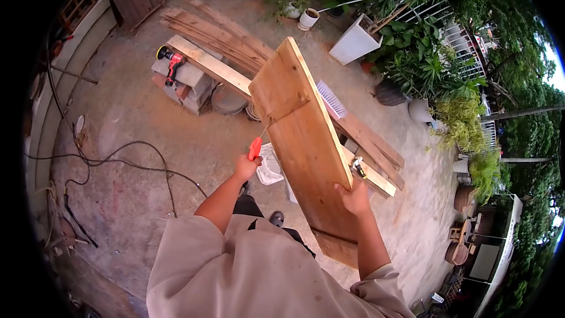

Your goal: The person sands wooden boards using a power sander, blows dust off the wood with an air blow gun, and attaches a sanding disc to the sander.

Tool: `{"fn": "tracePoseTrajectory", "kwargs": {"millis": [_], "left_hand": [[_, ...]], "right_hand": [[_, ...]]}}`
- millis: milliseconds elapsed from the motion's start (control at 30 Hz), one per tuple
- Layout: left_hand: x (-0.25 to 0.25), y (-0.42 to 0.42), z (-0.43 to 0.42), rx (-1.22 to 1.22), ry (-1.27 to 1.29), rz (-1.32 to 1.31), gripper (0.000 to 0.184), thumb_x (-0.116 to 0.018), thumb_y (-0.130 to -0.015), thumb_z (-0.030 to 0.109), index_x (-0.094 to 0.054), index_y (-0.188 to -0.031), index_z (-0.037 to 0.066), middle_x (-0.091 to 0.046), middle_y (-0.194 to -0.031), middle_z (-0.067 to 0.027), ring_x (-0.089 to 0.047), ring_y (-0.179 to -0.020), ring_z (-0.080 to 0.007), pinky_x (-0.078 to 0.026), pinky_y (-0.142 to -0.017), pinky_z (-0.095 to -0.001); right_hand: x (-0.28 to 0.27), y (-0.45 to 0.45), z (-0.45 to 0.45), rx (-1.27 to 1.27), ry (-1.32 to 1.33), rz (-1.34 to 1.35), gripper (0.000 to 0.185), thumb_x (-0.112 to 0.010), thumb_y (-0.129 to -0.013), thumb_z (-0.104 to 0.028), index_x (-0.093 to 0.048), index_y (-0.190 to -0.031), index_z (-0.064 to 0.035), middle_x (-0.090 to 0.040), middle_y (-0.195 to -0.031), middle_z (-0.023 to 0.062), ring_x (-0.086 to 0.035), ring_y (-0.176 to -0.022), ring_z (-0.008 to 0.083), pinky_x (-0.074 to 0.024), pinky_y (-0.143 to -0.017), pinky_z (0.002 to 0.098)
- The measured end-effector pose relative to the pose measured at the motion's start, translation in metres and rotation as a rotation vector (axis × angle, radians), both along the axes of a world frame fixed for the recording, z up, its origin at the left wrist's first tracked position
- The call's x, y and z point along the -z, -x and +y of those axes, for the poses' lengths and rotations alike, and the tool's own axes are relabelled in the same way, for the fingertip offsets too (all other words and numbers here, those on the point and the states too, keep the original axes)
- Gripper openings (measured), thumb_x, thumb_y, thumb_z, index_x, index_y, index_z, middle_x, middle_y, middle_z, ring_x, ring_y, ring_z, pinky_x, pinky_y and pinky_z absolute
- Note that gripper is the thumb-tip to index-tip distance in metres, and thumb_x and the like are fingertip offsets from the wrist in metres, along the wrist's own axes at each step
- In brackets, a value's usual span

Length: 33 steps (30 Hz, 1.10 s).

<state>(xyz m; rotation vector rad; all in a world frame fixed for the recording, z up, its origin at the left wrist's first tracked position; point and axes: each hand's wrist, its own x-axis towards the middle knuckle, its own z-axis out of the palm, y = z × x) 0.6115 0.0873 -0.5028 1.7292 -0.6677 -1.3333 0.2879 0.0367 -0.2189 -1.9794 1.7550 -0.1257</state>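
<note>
A long wooden board is held up at a slant in front of me, with a dark cross strip near each end. My right hand is closed around its right edge, low on the board. In my left hand is a screwdriver-like tool with a red-orange handle and a thin metal shaft. The shaft points up to the board's left edge, by the upper strip; I cannot tell whether its tip touches the wood.
Behind the board, a pale timber beam rests on concrete blocks beside a red power tool. Brown planks lie beyond. A white brush and a clamp are to the right. Black cable crosses the left floor.
</note>
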Motion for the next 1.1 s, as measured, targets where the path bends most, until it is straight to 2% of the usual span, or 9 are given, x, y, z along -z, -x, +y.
{"fn": "tracePoseTrajectory", "kwargs": {"millis": [267, 367, 533, 633, 767, 867, 967, 1033, 1100], "left_hand": [[0.02, 0.026, 0.056, 0.352, -0.023, -0.155, 0.031, -0.076, -0.093, 0.031, -0.079, -0.111, 0.006, -0.078, -0.098, -0.0221, -0.076, -0.091, -0.0393, -0.058, -0.085, -0.0471], [0.054, 0.029, 0.065, 0.324, -0.224, -0.121, 0.031, -0.076, -0.092, 0.03, -0.08, -0.113, 0.008, -0.079, -0.1, -0.0218, -0.077, -0.095, -0.0384, -0.059, -0.087, -0.0472], [0.022, 0.027, 0.081, 0.547, -0.048, -0.232, 0.03, -0.073, -0.09, 0.029, -0.08, -0.108, 0.007, -0.077, -0.106, -0.0236, -0.075, -0.101, -0.0413, -0.058, -0.092, -0.0493], [0.014, 0.027, 0.087, 0.653, -0.005, -0.342, 0.029, -0.072, -0.089, 0.028, -0.08, -0.104, 0.006, -0.077, -0.108, -0.0245, -0.073, -0.102, -0.043, -0.058, -0.094, -0.0497], [0.016, 0.037, 0.098, 0.751, -0.017, -0.462, 0.026, -0.07, -0.089, 0.027, -0.079, -0.1, 0.005, -0.076, -0.103, -0.0257, -0.073, -0.099, -0.0443, -0.059, -0.093, -0.0518], [0.04, 0.052, 0.102, 0.376, -0.136, -0.427, 0.024, -0.069, -0.089, 0.027, -0.078, -0.098, 0.006, -0.076, -0.098, -0.0258, -0.074, -0.095, -0.0452, -0.059, -0.09, -0.0546], [0.026, 0.044, 0.107, 0.651, 0.088, -0.46, 0.024, -0.069, -0.09, 0.026, -0.077, -0.1, 0.006, -0.076, -0.095, -0.0258, -0.074, -0.093, -0.0461, -0.059, -0.089, -0.0564], [0.019, 0.042, 0.105, 0.603, 0.021, -0.488, 0.024, -0.069, -0.09, 0.026, -0.076, -0.103, 0.007, -0.076, -0.097, -0.0249, -0.074, -0.095, -0.045, -0.059, -0.089, -0.0559], [0.003, 0.039, 0.102, 0.734, 0.023, -0.516, 0.024, -0.068, -0.091, 0.026, -0.076, -0.104, 0.007, -0.077, -0.1, -0.0239, -0.075, -0.097, -0.044, -0.059, -0.089, -0.0555]], "right_hand": [[-0.003, 0.0, -0.006, -0.018, 0.075, -0.075, 0.037, -0.085, -0.087, -0.02, -0.075, -0.112, 0.0039, -0.076, -0.099, 0.0298, -0.074, -0.099, 0.0476, -0.0583, -0.087, 0.0495], [0.002, 0.006, -0.009, -0.031, 0.066, -0.111, 0.036, -0.085, -0.087, -0.02, -0.076, -0.114, 0.0032, -0.076, -0.1, 0.0292, -0.074, -0.101, 0.0468, -0.0583, -0.088, 0.0486], [-0.001, 0.007, -0.01, 0.003, -0.03, -0.068, 0.037, -0.083, -0.09, -0.014, -0.073, -0.122, 0.0024, -0.079, -0.107, 0.0234, -0.077, -0.103, 0.0354, -0.0573, -0.091, 0.0416], [-0.001, 0.006, -0.009, -0.012, 0.018, -0.071, 0.039, -0.084, -0.088, -0.024, -0.076, -0.115, 0.0028, -0.076, -0.101, 0.0293, -0.075, -0.102, 0.0454, -0.0581, -0.089, 0.0484], [-0.002, 0.005, -0.009, 0.011, 0.009, -0.047, 0.041, -0.085, -0.088, -0.027, -0.075, -0.113, 0.004, -0.076, -0.101, 0.0307, -0.074, -0.102, 0.0462, -0.0578, -0.089, 0.0492], [0.003, 0.01, -0.007, 0.0, 0.028, -0.034, 0.041, -0.085, -0.087, -0.028, -0.075, -0.111, 0.0044, -0.075, -0.101, 0.0316, -0.074, -0.102, 0.0468, -0.0576, -0.089, 0.0496], [0.008, 0.013, -0.009, 0.004, 0.027, -0.015, 0.041, -0.085, -0.087, -0.028, -0.075, -0.11, 0.0044, -0.075, -0.1, 0.0321, -0.074, -0.101, 0.0473, -0.0575, -0.088, 0.0498], [0.01, 0.013, -0.009, 0.02, 0.017, -0.054, 0.041, -0.085, -0.087, -0.028, -0.075, -0.109, 0.0046, -0.075, -0.1, 0.0323, -0.074, -0.101, 0.0476, -0.0575, -0.088, 0.0498], [0.01, 0.014, -0.01, 0.027, -0.003, -0.011, 0.038, -0.084, -0.089, -0.02, -0.074, -0.117, 0.0025, -0.078, -0.105, 0.0266, -0.076, -0.102, 0.0393, -0.0577, -0.09, 0.0446]]}}
